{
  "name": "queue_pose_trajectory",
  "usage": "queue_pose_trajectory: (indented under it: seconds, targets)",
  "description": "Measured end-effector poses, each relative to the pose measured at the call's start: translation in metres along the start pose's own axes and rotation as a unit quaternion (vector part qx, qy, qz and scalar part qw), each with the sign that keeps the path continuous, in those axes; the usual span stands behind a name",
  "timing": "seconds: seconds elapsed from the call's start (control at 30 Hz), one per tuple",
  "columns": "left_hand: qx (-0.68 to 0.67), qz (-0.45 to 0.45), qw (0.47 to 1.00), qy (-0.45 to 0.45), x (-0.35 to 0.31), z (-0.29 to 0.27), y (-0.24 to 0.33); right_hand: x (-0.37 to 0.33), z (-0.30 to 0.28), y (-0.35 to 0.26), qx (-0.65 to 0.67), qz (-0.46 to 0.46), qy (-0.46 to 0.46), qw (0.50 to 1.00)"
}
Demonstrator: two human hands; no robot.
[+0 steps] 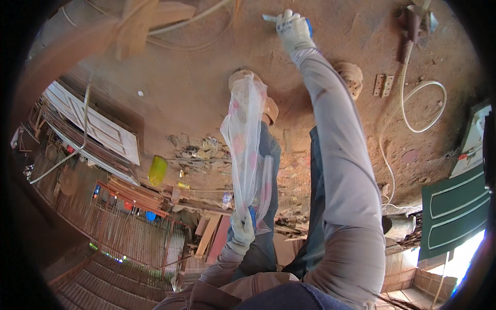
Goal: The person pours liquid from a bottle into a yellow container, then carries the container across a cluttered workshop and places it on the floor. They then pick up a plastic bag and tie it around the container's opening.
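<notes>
My right hand (292, 32), in a white work glove, reaches far out over the dirt ground with the arm stretched. Its fingers are closed round a blue tool (310, 27), and a pale flat end (268, 18) sticks out on the left side. The exact kind of tool does not show. Close to my body, my gloved left hand (242, 231) grips the gathered end of a clear plastic bag (243, 139) with pink patches. The bag hangs long in front of my left leg and partly covers that shoe. Something blue (252, 214) shows at the same grip.
Brown clogs (349, 78) are on my feet. A hinge (383, 85) and a looping pale cable (405, 103) lie at right, near a green panel door (454, 206). At left are a white panel door (98, 124), a yellow-green container (157, 170) and stacked boards. A blurred wooden piece (137, 31) stands upper left.
</notes>
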State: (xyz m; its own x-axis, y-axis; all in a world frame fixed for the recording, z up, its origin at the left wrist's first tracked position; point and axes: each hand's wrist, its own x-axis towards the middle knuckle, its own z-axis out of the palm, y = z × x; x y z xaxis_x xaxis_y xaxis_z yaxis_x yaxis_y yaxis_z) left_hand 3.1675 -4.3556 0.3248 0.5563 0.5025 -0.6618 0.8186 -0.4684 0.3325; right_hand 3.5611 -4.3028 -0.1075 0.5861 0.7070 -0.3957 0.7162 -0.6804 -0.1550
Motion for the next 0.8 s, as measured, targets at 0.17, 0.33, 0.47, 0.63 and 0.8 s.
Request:
queue_pose_trajectory:
  seconds: [0.17, 0.33, 0.47, 0.63, 0.8]
  targets:
    - [0.061, 0.094, 0.993, -0.026, -0.007, -0.010, -0.013, 0.001, 0.048, 0.020, 0.198, 0.167, -0.079, 0.963]
    - [0.014, 0.055, 0.998, 0.041, 0.003, -0.004, -0.001, -0.004, 0.047, 0.008, -0.013, 0.059, 0.063, 0.996]
    - [0.013, 0.090, 0.993, 0.072, 0.025, -0.003, 0.013, -0.004, 0.032, 0.008, 0.077, 0.169, 0.087, 0.979]
    - [-0.057, 0.003, 0.998, 0.027, 0.015, 0.003, 0.011, -0.050, -0.016, 0.011, 0.184, 0.095, -0.037, 0.978]
    - [-0.057, 0.052, 0.994, 0.072, 0.034, 0.002, 0.030, -0.201, -0.050, -0.001, 0.636, 0.365, -0.139, 0.666]
